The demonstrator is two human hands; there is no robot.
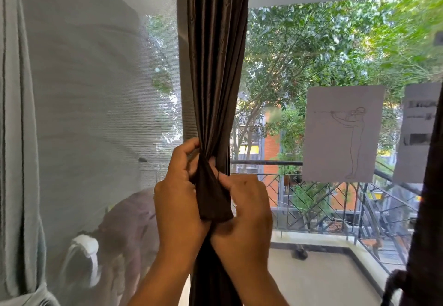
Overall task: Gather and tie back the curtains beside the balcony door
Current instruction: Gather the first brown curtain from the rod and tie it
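Dark brown curtain [215,66] hangs centre frame, gathered into a tight bunch at mid height, right in front of the door frame post [182,71]. Below the pinch point a short dark fabric tail [213,198], same colour as the curtain, hangs down between both hands; can't tell if it's a tie band or a fold of the curtain itself.

Left hand [177,195] on the left side of the bunch, fingers curled around the gathered fabric at the pinch point, thumb side toward the curtain. Right hand [247,207] just right of it and slightly lower, fingers curled and pinching the fabric tail at its right edge. The two hands touch near the wrists, both forearms coming up from the bottom edge.

Left of the curtain: mesh screen [100,104], with a pale grey-green curtain [16,138] at far left. Right of the curtain: glass pane looking onto the balcony, metal railing [318,198] and trees [323,49] beyond. Paper sheet with a line drawing of a figure [342,133] stuck on the glass; a second sheet [417,133] further right, partly hidden by another dark curtain [429,210] at the right edge.
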